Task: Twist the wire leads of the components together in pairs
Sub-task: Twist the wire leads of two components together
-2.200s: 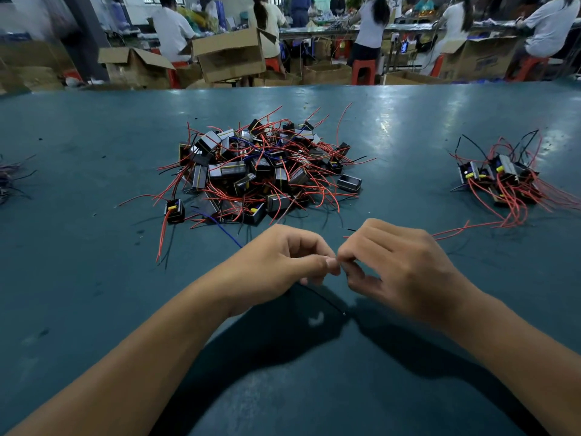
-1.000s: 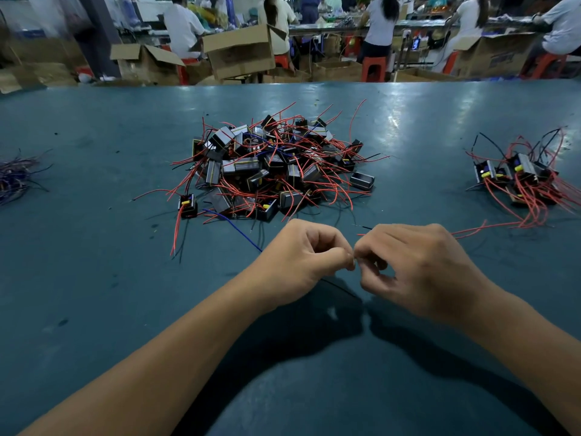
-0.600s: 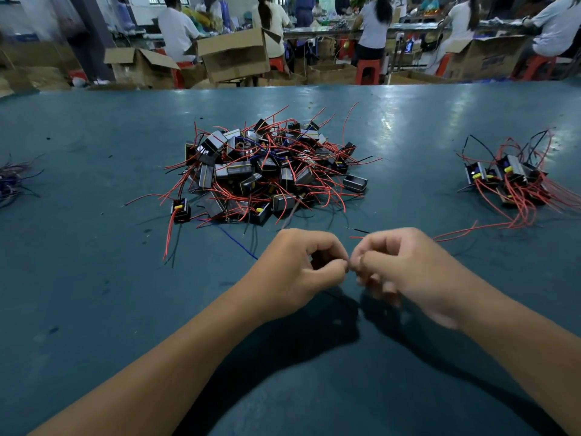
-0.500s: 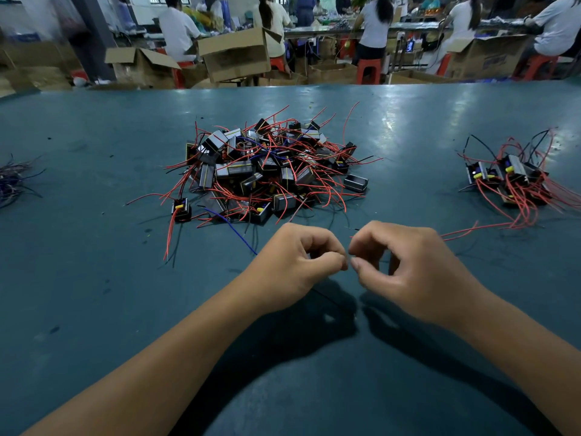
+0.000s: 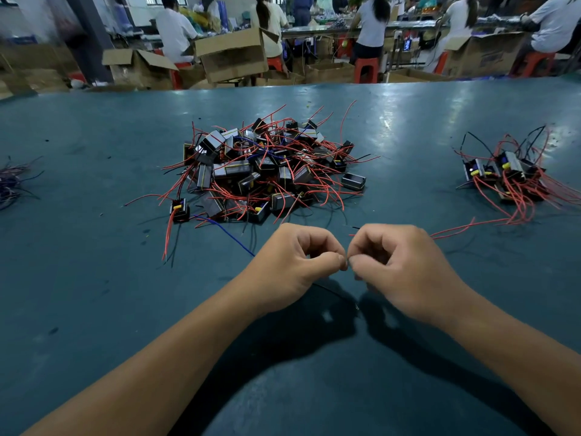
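Near edge, centre: your left hand (image 5: 292, 262) and right hand (image 5: 405, 269) meet fingertip to fingertip just above the table (image 5: 94, 278).
Left hand state: fingers curled, thumb and forefinger pinched together on thin wire ends (image 5: 346, 265) at the point where the two hands touch.
Right hand state: likewise curled, its thumb and forefinger pinched on the same wire ends from the other side.
Where the leads run: a blue wire (image 5: 234, 236) trails far-left from under your left hand towards the big pile (image 5: 267, 171); red wires (image 5: 456, 229) trail right from behind your right hand towards the small pile (image 5: 506, 180); a thin black wire (image 5: 333, 291) hangs down between your wrists. You cannot tell from here which of these are in the pinch.
Step in hand: judged as the twist itself, on one pair.
Risk, slipping: the ends are fine and almost hidden by your fingertips; if the pinch loosens while you roll, one end may spring free and the pair come apart.
Risk, dragging: the red wires seem to lead into the small pile on the right; pulling your hands towards you could tug that pile or snag its tangle.
Risk, wrong pair: with loose ends of several colours close by, a stray one could be caught into the twist.
Hand pose: both forearms come in from the near corners, wrists low, knuckles up and facing each other, backs of the hands towards you.
Further off: people sit among cardboard boxes (image 5: 232, 55) beyond the far edge.
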The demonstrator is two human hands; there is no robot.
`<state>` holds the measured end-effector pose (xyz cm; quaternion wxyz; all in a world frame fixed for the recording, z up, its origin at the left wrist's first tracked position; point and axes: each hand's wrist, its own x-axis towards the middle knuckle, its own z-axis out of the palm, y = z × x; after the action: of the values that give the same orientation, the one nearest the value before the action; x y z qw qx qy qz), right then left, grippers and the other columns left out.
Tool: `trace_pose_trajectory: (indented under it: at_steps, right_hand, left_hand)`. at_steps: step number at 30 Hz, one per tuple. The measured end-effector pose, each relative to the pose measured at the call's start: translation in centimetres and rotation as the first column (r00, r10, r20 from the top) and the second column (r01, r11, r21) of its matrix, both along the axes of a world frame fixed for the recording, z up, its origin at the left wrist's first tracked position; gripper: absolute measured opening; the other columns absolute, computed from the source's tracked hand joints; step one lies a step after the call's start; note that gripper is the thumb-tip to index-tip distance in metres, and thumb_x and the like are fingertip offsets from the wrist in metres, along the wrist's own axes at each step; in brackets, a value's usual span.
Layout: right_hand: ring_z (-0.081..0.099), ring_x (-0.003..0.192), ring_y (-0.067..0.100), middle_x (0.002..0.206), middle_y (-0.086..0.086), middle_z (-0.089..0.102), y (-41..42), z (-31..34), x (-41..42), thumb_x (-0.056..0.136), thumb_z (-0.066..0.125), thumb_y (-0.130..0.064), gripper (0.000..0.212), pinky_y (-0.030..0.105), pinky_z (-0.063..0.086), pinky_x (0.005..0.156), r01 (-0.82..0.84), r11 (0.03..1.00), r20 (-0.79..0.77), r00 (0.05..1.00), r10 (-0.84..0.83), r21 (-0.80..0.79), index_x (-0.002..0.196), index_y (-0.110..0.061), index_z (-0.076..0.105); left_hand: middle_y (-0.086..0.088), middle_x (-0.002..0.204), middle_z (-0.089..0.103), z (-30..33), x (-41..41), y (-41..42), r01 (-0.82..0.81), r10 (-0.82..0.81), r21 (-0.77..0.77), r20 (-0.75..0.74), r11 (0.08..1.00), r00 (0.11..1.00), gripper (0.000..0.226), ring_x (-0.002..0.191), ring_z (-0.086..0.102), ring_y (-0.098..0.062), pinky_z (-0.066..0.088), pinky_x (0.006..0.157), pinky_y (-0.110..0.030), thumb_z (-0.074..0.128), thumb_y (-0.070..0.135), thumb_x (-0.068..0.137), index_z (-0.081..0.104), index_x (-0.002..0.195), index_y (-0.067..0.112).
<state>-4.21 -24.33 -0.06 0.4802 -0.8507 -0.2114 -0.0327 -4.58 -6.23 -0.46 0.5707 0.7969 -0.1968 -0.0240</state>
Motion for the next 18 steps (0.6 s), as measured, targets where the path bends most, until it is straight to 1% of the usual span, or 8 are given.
trace_pose_trajectory:
  at_steps: [1, 3, 5, 7, 9, 11, 13, 18]
  right_hand:
    - [0.044, 0.043, 0.008, 0.053, 0.001, 0.057, 0.3, 0.2, -0.1, 0.080, 0.061, -0.010, 0.019, 0.021, 0.033, 0.041, 0.045, 0.988, -0.231, 0.973, -0.009, 0.148, 0.061, -0.013, 0.061]
    - [0.040, 0.039, 0.008, 0.054, 0.002, 0.052, 0.6, 0.3, 0.1, 0.078, 0.056, -0.006, 0.021, 0.016, 0.024, 0.034, 0.176, 0.913, -0.645, 0.755, 0.115, 0.369, 0.059, -0.013, 0.061]
    - [0.036, 0.038, 0.006, 0.056, -0.001, 0.047, 0.6, 0.6, 0.0, 0.069, 0.056, -0.008, 0.011, 0.014, 0.021, 0.030, 0.291, 0.827, -0.794, 0.544, 0.271, 0.481, 0.061, -0.013, 0.060]
    - [0.039, 0.040, 0.007, 0.058, 0.000, 0.050, 0.3, 0.5, 0.1, 0.075, 0.057, -0.009, 0.014, 0.015, 0.023, 0.031, 0.249, 0.838, -0.764, 0.586, 0.269, 0.486, 0.063, -0.014, 0.062]
    - [0.048, 0.044, 0.010, 0.059, -0.001, 0.058, -0.1, 0.0, 0.1, 0.083, 0.061, -0.009, 0.019, 0.018, 0.031, 0.036, 0.067, 0.950, -0.499, 0.861, 0.099, 0.306, 0.065, -0.016, 0.064]
    - [0.053, 0.052, 0.004, 0.063, -0.006, 0.063, -0.7, 0.0, 0.3, 0.084, 0.068, -0.008, 0.015, 0.012, 0.038, 0.048, -0.021, 1.000, 0.024, 0.999, 0.021, 0.000, 0.074, -0.019, 0.065]
    - [0.055, 0.062, 0.003, 0.072, -0.010, 0.062, -1.4, -0.1, 0.6, 0.084, 0.070, -0.010, 0.009, 0.014, 0.043, 0.058, -0.040, 0.962, 0.399, 0.905, 0.149, -0.270, 0.083, -0.018, 0.065]
    - [0.061, 0.061, 0.021, 0.073, -0.002, 0.062, -1.6, 0.3, 0.8, 0.090, 0.060, -0.016, 0.011, 0.039, 0.047, 0.046, 0.053, 0.865, 0.643, 0.692, 0.328, -0.498, 0.084, -0.013, 0.069]
  left_hand:
    - [0.005, 0.055, 0.055, 0.0, 0.0, 0.0, -0.003, 0.002, 0.036, 0.043, 0.999, 0.999, 0.013, 0.055, 0.042, -0.002, 0.034, 0.053, -0.017, 0.063, 0.006, 0.086, 0.070, 0.076, 0.006]
    - [-0.002, 0.061, 0.059, -0.1, -0.2, 0.1, -0.018, 0.006, 0.100, 0.123, 0.995, 0.992, 0.011, 0.061, 0.048, -0.005, 0.040, 0.060, -0.024, 0.063, 0.011, 0.084, 0.070, 0.077, 0.008]
    - [0.002, 0.062, 0.059, -0.2, -0.3, 0.1, -0.030, 0.012, 0.109, 0.155, 0.994, 0.988, 0.011, 0.061, 0.049, -0.005, 0.043, 0.061, -0.028, 0.062, 0.012, 0.084, 0.070, 0.075, 0.014]
    - [-0.001, 0.063, 0.061, -0.2, -0.2, 0.1, -0.039, 0.020, 0.114, 0.169, 0.993, 0.985, 0.012, 0.061, 0.050, -0.004, 0.042, 0.060, -0.025, 0.062, 0.012, 0.084, 0.070, 0.075, 0.013]
    - [-0.004, 0.064, 0.061, -0.2, 0.0, 0.2, -0.046, 0.028, 0.120, 0.149, 0.992, 0.988, 0.011, 0.061, 0.049, -0.004, 0.040, 0.059, -0.021, 0.063, 0.011, 0.085, 0.071, 0.077, 0.008]
    - [0.006, 0.057, 0.057, -0.3, 0.3, 0.4, -0.042, 0.032, 0.104, 0.096, 0.994, 0.995, 0.012, 0.055, 0.045, 0.000, 0.035, 0.054, -0.014, 0.065, 0.006, 0.088, 0.071, 0.077, 0.006]
    - [0.013, 0.053, 0.052, -0.3, 0.2, 0.3, -0.029, 0.027, 0.065, 0.038, 0.997, 0.999, 0.014, 0.050, 0.039, -0.001, 0.030, 0.050, -0.013, 0.065, 0.005, 0.088, 0.070, 0.075, 0.006]
    - [0.005, 0.056, 0.053, -0.1, 0.3, 0.1, -0.025, 0.025, -0.007, -0.018, 1.000, 1.000, 0.016, 0.058, 0.043, -0.014, 0.031, 0.055, -0.029, 0.062, 0.007, 0.085, 0.071, 0.072, 0.011]
